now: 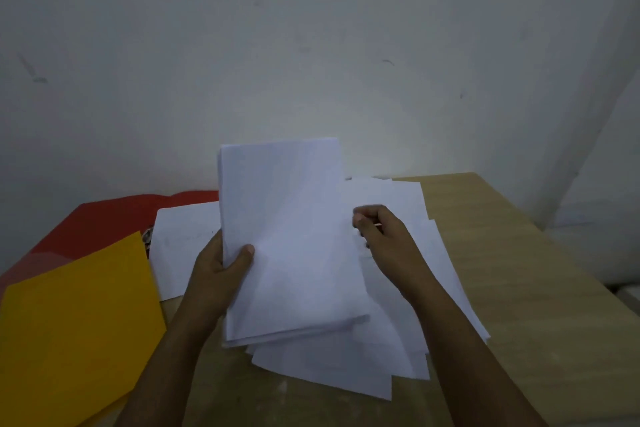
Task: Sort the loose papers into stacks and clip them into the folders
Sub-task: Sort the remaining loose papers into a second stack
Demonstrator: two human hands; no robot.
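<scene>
- The desk [502, 253] stood against a wall.
- We saw a yellow folder [76, 322] at its left edge, overlapping a red folder [104, 222].
- Loose papers [346, 367] lay mid-desk.
- Our left hand [221, 263] gripped a paper stack [287, 236] above them.
- Our right hand [381, 229] pinched the stack's right edge.
</scene>
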